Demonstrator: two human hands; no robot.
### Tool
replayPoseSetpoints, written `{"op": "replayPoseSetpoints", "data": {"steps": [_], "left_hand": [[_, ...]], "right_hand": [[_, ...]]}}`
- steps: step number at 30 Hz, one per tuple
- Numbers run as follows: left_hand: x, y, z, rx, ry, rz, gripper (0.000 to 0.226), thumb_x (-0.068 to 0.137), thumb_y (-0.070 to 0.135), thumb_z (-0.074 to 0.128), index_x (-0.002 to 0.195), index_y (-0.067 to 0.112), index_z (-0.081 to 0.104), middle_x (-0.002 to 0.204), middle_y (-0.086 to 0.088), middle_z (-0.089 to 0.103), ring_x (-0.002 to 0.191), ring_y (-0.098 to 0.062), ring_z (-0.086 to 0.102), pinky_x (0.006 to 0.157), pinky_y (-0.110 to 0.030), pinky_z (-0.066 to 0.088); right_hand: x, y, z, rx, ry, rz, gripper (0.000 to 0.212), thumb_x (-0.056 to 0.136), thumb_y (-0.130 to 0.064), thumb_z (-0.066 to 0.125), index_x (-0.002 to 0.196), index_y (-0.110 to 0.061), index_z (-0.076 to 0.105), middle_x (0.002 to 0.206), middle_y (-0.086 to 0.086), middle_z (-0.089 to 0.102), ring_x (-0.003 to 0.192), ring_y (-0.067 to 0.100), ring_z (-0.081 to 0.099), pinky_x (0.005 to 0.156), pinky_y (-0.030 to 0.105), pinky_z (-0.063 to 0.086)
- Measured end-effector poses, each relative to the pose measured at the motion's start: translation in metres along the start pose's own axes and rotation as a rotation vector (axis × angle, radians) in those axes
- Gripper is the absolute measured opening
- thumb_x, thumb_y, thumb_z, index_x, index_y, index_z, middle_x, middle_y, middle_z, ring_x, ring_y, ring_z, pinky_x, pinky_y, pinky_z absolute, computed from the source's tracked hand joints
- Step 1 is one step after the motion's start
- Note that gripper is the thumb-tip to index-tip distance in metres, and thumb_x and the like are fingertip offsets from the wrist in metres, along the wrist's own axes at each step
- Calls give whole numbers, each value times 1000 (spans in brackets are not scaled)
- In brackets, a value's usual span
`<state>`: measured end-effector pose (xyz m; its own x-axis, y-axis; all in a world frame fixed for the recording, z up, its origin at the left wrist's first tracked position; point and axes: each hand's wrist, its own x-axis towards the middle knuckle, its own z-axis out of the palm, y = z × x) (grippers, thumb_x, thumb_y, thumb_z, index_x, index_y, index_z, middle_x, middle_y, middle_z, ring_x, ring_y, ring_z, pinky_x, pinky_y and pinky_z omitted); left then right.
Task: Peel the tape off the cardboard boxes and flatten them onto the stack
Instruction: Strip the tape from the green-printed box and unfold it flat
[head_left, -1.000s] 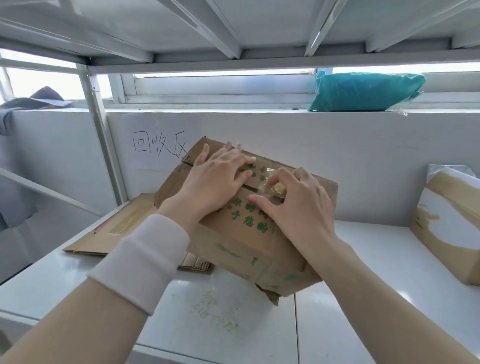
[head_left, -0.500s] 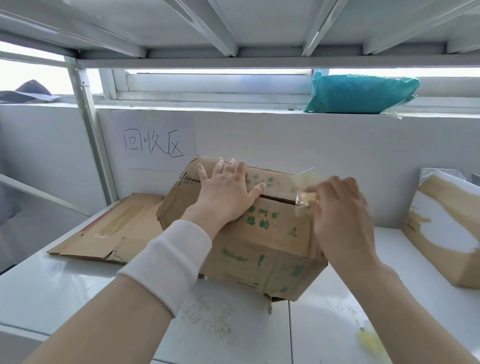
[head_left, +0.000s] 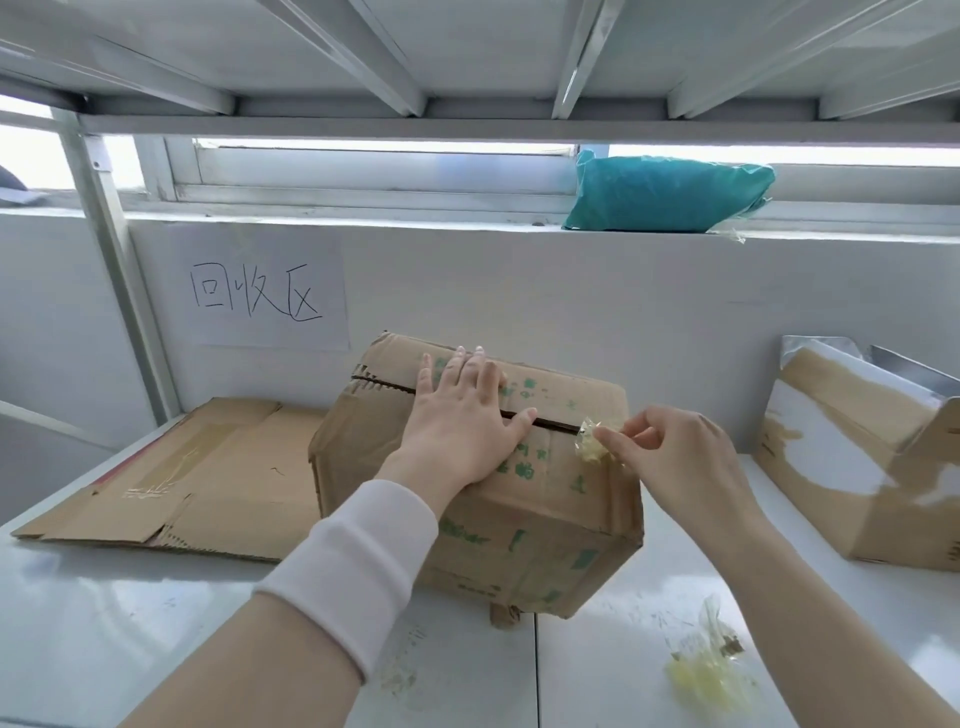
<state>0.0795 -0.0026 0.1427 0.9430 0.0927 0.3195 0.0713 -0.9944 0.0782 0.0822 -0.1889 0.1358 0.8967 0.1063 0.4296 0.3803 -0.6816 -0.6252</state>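
Compared with 1 second ago, sets the cardboard box (head_left: 545, 519) level on the shelf (head_left: 130, 623) rather than tipped, just beside the flattened stack (head_left: 208, 478). Draws the tape (head_left: 592, 441) along the top seam to its right end, baring a dark slit. Reads as peeling nearly done, flattening not yet begun. Presses the left hand (head_left: 462, 421) flat, fingers spread, across the seam. Pinches the crumpled tape with the right hand (head_left: 675, 457), thumb against forefinger. Holds both hands apart.

Storage-room recycling corner: white metal shelving (head_left: 332, 124), handwritten "回收区" sign (head_left: 267, 299) on wall, flattened cardboard (head_left: 218, 467) stacked.
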Motion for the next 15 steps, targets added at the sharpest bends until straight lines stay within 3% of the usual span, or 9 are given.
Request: {"op": "replayPoseSetpoints", "data": {"steps": [3,5,7,10,11,13,15], "left_hand": [[0,0,0,-17,4,0,57,93,56,27,137,20,26,157,-2,11,146,-16,-3,118,-45,-7],[-1,0,0,-24,9,-3,57,93,56,27,137,20,27,157,-2,10,146,-15,-3,118,-44,-7],[-2,-1,1,-21,14,-3,57,92,57,27,137,21,27,157,-1,10,146,-15,-3,118,-43,-7],[-3,-3,1,-28,20,-7,57,92,57,28,136,21,27,157,-1,12,146,-15,-2,118,-43,-7],[-2,-3,1,-30,22,-7,57,92,57,28,136,21,27,157,-1,13,146,-15,-2,118,-43,-7],[-3,-1,1,-26,23,-9,57,92,57,28,137,20,27,157,-1,13,146,-15,-2,118,-44,-7],[-4,2,2,-14,26,-9,58,92,57,27,138,20,26,157,-1,11,146,-16,-2,118,-44,-7]], "right_hand": [[0,1,3,-121,-20,9,25,85,-47,56,87,-22,61,88,1,62,107,22,39,75,28,32],[1,5,3,-111,-22,17,22,86,-46,54,94,-27,58,100,5,58,105,20,29,80,26,27],[-2,13,2,-3,9,51,28,84,-43,58,109,-31,52,111,5,48,108,17,23,88,27,27],[-8,26,-2,232,171,132,53,81,-35,65,127,-32,38,124,4,29,124,18,25,103,29,26],[-9,29,-5,303,237,147,49,82,-36,64,125,-29,41,126,3,32,120,20,35,101,30,33],[-11,28,-8,315,263,105,38,82,-40,61,115,-25,50,121,2,48,94,13,52,81,26,45],[-12,20,-1,229,187,17,41,77,-43,66,112,-25,55,110,0,52,83,11,54,69,20,42]]}}
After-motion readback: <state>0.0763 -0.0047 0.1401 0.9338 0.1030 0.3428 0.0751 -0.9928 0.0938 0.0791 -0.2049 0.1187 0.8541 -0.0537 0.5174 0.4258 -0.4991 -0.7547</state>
